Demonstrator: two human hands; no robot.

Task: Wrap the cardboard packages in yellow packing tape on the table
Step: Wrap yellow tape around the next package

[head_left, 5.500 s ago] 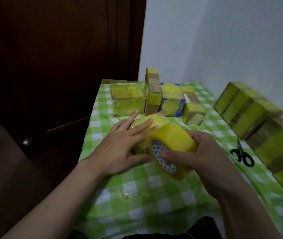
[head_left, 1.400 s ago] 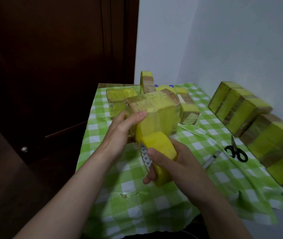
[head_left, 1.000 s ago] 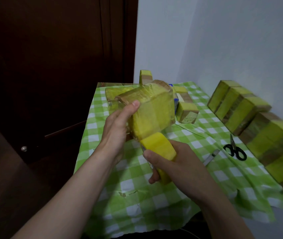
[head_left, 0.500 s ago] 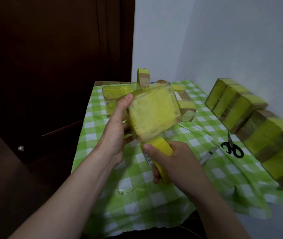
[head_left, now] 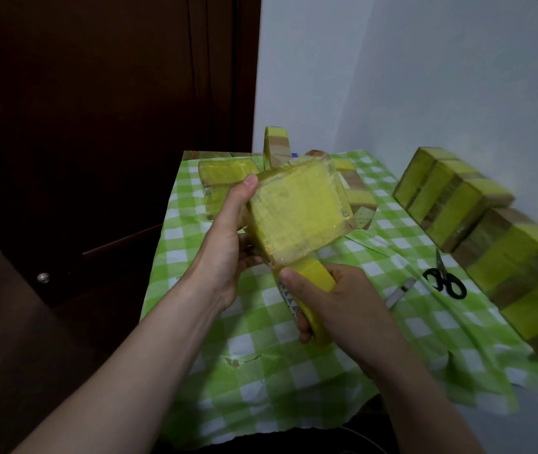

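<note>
A square cardboard package (head_left: 297,208) covered in yellow tape is lifted above the table, its broad face turned toward me. My left hand (head_left: 228,244) grips its left side, thumb on the upper left corner. Directly below the package, my right hand (head_left: 333,306) grips the yellow tape roll (head_left: 310,290), which touches the package's lower edge. The table (head_left: 261,371) carries a green checked cloth.
Several taped packages (head_left: 225,181) stand at the back of the table, partly hidden by the held one. A row of larger taped packages (head_left: 477,221) lines the right wall. Black scissors (head_left: 444,280) and a small blade (head_left: 398,290) lie on the cloth at right. A dark door is at left.
The package was lifted off the table and turned until its broad face points at me. The tape roll moved from the package's side to under its lower edge.
</note>
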